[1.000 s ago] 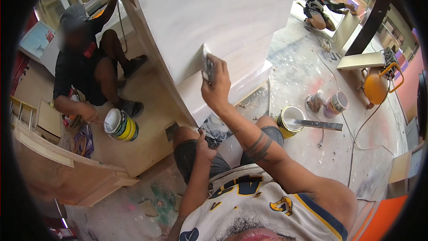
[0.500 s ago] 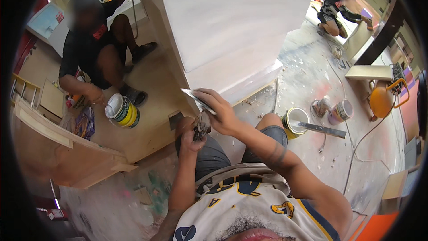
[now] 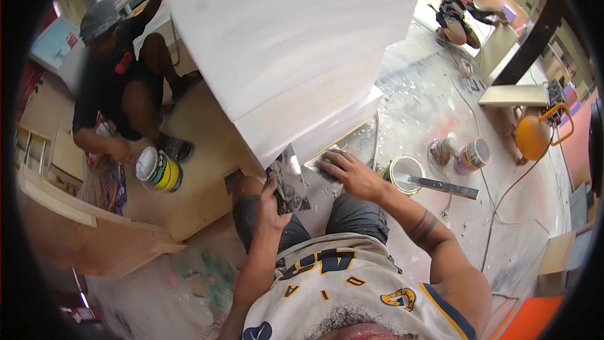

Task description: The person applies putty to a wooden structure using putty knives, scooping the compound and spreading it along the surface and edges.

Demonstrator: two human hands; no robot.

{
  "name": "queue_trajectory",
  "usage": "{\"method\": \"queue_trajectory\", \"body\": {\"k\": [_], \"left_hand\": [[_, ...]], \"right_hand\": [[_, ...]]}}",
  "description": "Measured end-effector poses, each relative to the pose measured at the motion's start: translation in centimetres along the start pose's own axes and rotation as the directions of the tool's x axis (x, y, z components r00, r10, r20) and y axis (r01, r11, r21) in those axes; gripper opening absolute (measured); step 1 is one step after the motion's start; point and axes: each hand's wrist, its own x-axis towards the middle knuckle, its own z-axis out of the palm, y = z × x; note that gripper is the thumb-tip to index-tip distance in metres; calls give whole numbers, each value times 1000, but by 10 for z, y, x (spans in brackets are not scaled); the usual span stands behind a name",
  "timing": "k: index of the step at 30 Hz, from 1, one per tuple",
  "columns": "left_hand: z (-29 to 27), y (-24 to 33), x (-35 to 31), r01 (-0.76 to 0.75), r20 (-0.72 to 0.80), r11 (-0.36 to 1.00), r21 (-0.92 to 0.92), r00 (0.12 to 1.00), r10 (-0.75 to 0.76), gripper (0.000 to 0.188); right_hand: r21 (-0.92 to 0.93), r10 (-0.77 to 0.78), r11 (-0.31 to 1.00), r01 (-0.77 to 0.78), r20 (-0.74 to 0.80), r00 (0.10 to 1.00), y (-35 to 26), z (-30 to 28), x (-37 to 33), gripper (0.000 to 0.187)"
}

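My left hand [image 3: 272, 206] is closed on a flat metal putty plate [image 3: 290, 182], smeared dark and whitish, held upright just below a corner of the white cabinet [image 3: 296, 56]. Right of it, my right hand [image 3: 350, 173] is bent over a thin, flat putty spreader [image 3: 318, 165], mostly covered by the fingers. That spreader is close to the cabinet's lower edge; whether it touches I cannot tell. By my right knee stands an open putty bucket [image 3: 404, 174], with a long flat blade [image 3: 443, 185] lying across its rim.
Two more tubs [image 3: 473, 155] stand beyond the bucket, near a cable [image 3: 494, 204] on the stained floor. At left a co-worker [image 3: 119, 82] crouches by a yellow-banded paint bucket [image 3: 165, 173]. Another person [image 3: 462, 12] kneels far right. An orange machine [image 3: 533, 137] stands at right.
My right hand has moved right and lower with its spreader, away from my left hand. The plate in my left hand now shows its broad face. The view has shifted slightly.
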Motion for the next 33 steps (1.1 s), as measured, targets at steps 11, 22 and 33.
{"method": "queue_trajectory", "body": {"k": [11,22,33], "left_hand": [[-46,-40,10,252,-123,964,-81,958,-260,40],[-74,-47,15,277,-141,958,-75,948,-285,33],[-91,-46,26,232,-94,971,-64,967,-237,39]], "right_hand": [[574,616,780,-251,-775,142,250,-126,74,32],[572,606,794,-207,-773,188,237,-135,117,29],[466,468,881,-85,-828,310,96,-61,162,32]]}}
